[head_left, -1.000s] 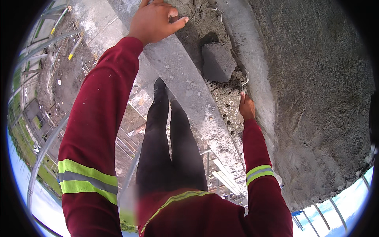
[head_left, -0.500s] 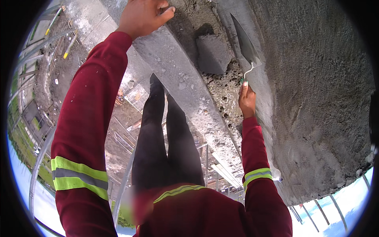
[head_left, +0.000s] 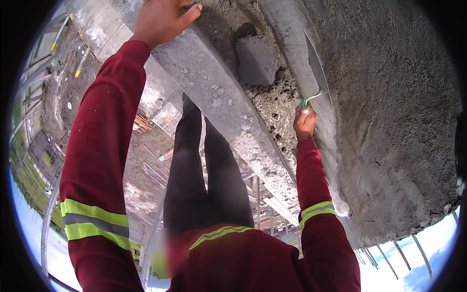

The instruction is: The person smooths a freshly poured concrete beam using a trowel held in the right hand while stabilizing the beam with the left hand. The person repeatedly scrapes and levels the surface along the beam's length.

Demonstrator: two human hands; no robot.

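Observation:
My right hand [head_left: 305, 122] is closed round the green handle of a pointed trowel [head_left: 317, 65]. The trowel's blade is tilted nearly edge-on, beside a smooth grey band [head_left: 292, 34] at the foot of the rough wall; whether it touches cannot be told. At the top edge my left hand [head_left: 163, 22] is over the near ledge, its thumb stretched out and apart from curled fingers that are partly cut off. Nothing shows in it. Between ledge and band lies wet, pitted mortar [head_left: 282, 121], with a flat, squarish grey slab [head_left: 257, 59] on it.
A long grey ledge [head_left: 219, 92] with crumbs of mortar runs diagonally past my legs. The rough cement wall [head_left: 389, 121] fills the right side. Far below on the left are ground with debris, metal poles [head_left: 48, 224] and yellow-ended bars [head_left: 82, 61].
The trowel blade has turned from showing its face to nearly edge-on and shifted slightly right and down. My left hand has moved a little left in the picture.

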